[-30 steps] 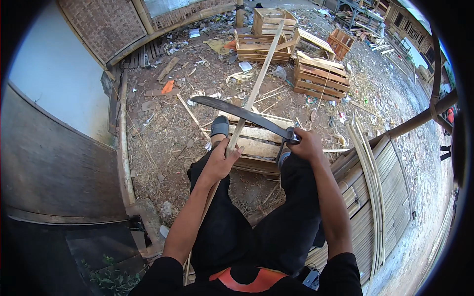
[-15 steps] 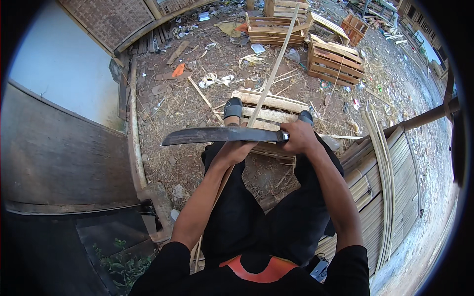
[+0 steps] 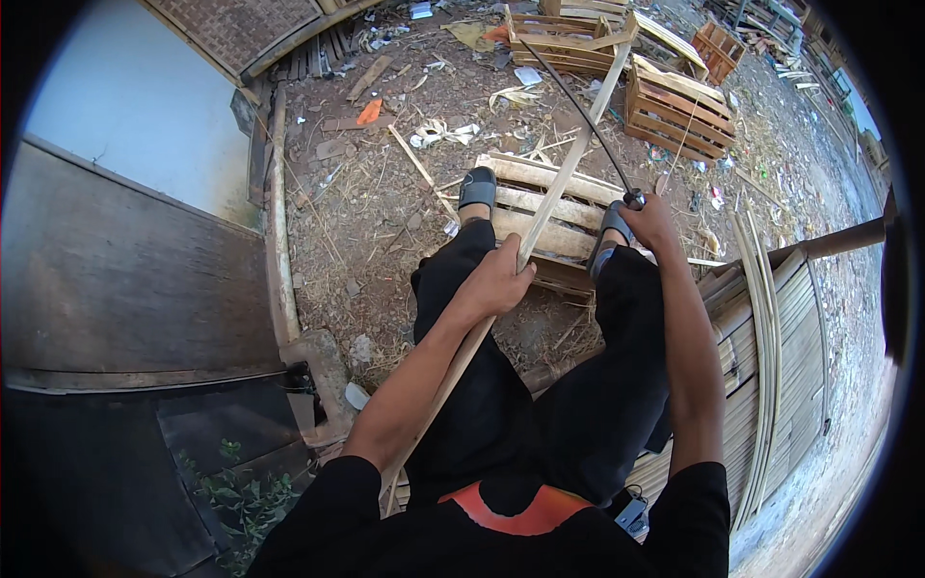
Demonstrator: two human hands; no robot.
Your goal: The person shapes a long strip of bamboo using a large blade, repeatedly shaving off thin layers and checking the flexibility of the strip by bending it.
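Left hand (image 3: 501,277) was closed around a long wooden strip (image 3: 564,178), fingers pressed on it; strip ran up and away from the fist over a slatted crate (image 3: 520,170), with the lower length slanting back beside the left forearm. Right hand (image 3: 655,226) was wrapped around the handle of a long knife (image 3: 614,160), right of the strip, blade crossing the strip's upper part in view. Couldn't tell if blade and strip touched.

Blade showed nearly edge-on, so its broad face was hard to make out. Most of the handle was hidden by the fingers; the strip's lower end got lost near the sleeve.

Half a second earlier the blade lay broadside over the left hand, tip leftward; now it pointed away. Left grip stayed on the strip.
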